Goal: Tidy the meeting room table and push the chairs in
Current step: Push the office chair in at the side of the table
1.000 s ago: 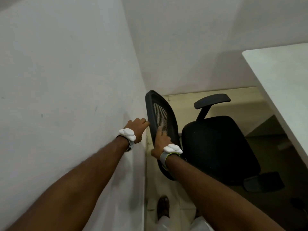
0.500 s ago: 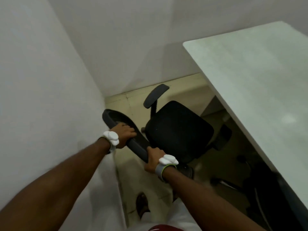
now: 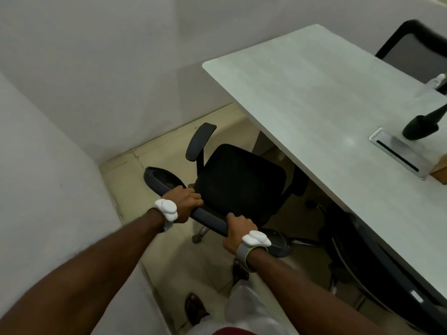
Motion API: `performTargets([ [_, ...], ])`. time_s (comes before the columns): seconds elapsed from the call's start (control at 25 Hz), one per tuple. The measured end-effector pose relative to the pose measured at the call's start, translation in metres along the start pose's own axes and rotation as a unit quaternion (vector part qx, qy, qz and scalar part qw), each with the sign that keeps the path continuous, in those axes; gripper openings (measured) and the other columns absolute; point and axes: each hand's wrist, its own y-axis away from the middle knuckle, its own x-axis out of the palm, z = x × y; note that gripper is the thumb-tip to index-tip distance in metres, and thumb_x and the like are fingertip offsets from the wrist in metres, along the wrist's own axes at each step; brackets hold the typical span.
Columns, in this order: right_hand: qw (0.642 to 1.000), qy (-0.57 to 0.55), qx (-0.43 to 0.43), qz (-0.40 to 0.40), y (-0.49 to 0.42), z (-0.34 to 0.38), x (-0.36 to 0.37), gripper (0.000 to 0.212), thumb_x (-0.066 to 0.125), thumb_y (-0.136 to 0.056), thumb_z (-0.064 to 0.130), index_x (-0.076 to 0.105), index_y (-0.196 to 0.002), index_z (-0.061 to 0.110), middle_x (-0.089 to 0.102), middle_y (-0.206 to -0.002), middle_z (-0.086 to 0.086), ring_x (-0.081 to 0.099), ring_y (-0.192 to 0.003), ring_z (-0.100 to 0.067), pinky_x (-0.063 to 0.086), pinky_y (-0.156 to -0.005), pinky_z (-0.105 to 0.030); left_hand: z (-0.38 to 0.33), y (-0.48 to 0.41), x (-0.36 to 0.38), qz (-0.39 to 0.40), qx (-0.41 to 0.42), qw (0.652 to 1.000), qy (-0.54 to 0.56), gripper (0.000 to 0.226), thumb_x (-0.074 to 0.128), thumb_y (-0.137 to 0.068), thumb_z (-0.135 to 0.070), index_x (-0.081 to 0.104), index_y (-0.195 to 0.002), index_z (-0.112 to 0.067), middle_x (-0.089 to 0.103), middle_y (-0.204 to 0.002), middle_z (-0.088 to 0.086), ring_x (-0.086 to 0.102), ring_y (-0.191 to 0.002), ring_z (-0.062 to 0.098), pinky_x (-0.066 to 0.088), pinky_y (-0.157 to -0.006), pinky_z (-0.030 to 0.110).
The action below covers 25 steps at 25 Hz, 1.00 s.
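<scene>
A black office chair (image 3: 239, 180) stands between me and the pale meeting table (image 3: 321, 97), its seat facing the table's long edge. My left hand (image 3: 186, 201) grips the top rim of the chair's backrest. My right hand (image 3: 238, 229) grips the same rim further right. The chair's right armrest sits just under the table edge; its left armrest (image 3: 200, 141) is out in the open. The chair's base is mostly hidden by the seat.
White walls close in on the left and behind the chair, with a narrow tiled floor strip (image 3: 135, 180). A second black chair (image 3: 377, 269) is tucked under the table at right, a third (image 3: 416, 47) beyond it. A metal cable slot (image 3: 399, 153) and dark object (image 3: 423, 124) lie on the table.
Both hands have closed on the backrest rim and the chair has turned and rolled toward the table. My view has swung right, bringing more of the table in.
</scene>
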Motion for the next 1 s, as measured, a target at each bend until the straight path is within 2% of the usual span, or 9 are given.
performTargets([
  [0.08,1.000,0.013,0.011,-0.012,0.002,-0.011,0.002,0.026,0.061,-0.076,0.023,0.043,-0.094,0.018,0.064,-0.100,-0.012,0.064,-0.090,-0.037,0.040,-0.063,-0.034,-0.007,-0.010,-0.006,-0.016,0.020,1.000,0.008,0.034,0.058,-0.077,-0.015,0.059,-0.110,-0.022,0.064,-0.113,-0.002,0.057,-0.103,0.024,0.045,-0.080,0.037],
  [0.24,0.998,0.028,0.036,-0.034,0.005,-0.043,-0.002,0.029,0.062,-0.074,0.026,0.049,-0.100,0.021,0.064,-0.090,-0.007,0.063,-0.078,-0.033,0.047,-0.063,-0.035,-0.028,-0.044,-0.019,-0.036,0.060,0.997,-0.012,0.031,0.056,-0.076,-0.013,0.060,-0.107,-0.019,0.064,-0.108,0.001,0.057,-0.102,0.027,0.042,-0.075,0.035],
  [0.36,0.996,0.032,0.061,-0.053,0.007,-0.072,-0.011,0.027,0.061,-0.077,0.026,0.052,-0.102,0.023,0.059,-0.083,-0.005,0.057,-0.069,-0.030,0.042,-0.059,-0.031,-0.043,-0.078,-0.032,-0.036,0.092,0.995,-0.015,0.031,0.054,-0.076,-0.010,0.059,-0.106,-0.017,0.063,-0.106,0.004,0.057,-0.099,0.029,0.043,-0.073,0.035],
  [0.44,0.995,0.042,0.062,-0.068,0.006,-0.093,-0.017,0.027,0.059,-0.078,0.025,0.053,-0.105,0.023,0.064,-0.089,-0.007,0.062,-0.076,-0.031,0.037,-0.060,-0.030,-0.052,-0.100,-0.041,-0.042,0.095,0.995,-0.009,0.031,0.053,-0.077,-0.010,0.059,-0.107,-0.017,0.062,-0.107,0.005,0.056,-0.100,0.030,0.047,-0.075,0.038],
  [0.6,0.994,0.055,0.054,-0.077,-0.004,-0.136,-0.033,0.033,0.058,-0.079,0.026,0.054,-0.112,0.023,0.066,-0.100,-0.009,0.063,-0.090,-0.034,0.036,-0.065,-0.030,-0.071,-0.140,-0.045,-0.041,0.103,0.994,0.000,0.027,0.051,-0.081,-0.011,0.058,-0.106,-0.017,0.060,-0.107,0.006,0.056,-0.100,0.030,0.045,-0.077,0.040],
  [0.72,0.994,0.046,0.052,-0.085,-0.016,-0.153,-0.044,0.037,0.061,-0.077,0.029,0.056,-0.113,0.024,0.067,-0.100,-0.010,0.063,-0.089,-0.034,0.042,-0.067,-0.032,-0.069,-0.166,-0.053,-0.049,0.120,0.992,0.001,0.024,0.051,-0.080,-0.011,0.059,-0.102,-0.016,0.061,-0.105,0.006,0.057,-0.098,0.031,0.047,-0.076,0.040],
  [1.0,0.993,0.044,0.066,-0.084,-0.056,-0.172,-0.062,0.038,0.063,-0.076,0.031,0.055,-0.111,0.019,0.065,-0.098,-0.013,0.063,-0.088,-0.036,0.045,-0.068,-0.034,-0.051,-0.219,-0.066,-0.062,0.120,0.991,-0.022,0.027,0.053,-0.077,-0.015,0.061,-0.102,-0.020,0.063,-0.100,0.004,0.059,-0.093,0.030,0.044,-0.072,0.037],
])
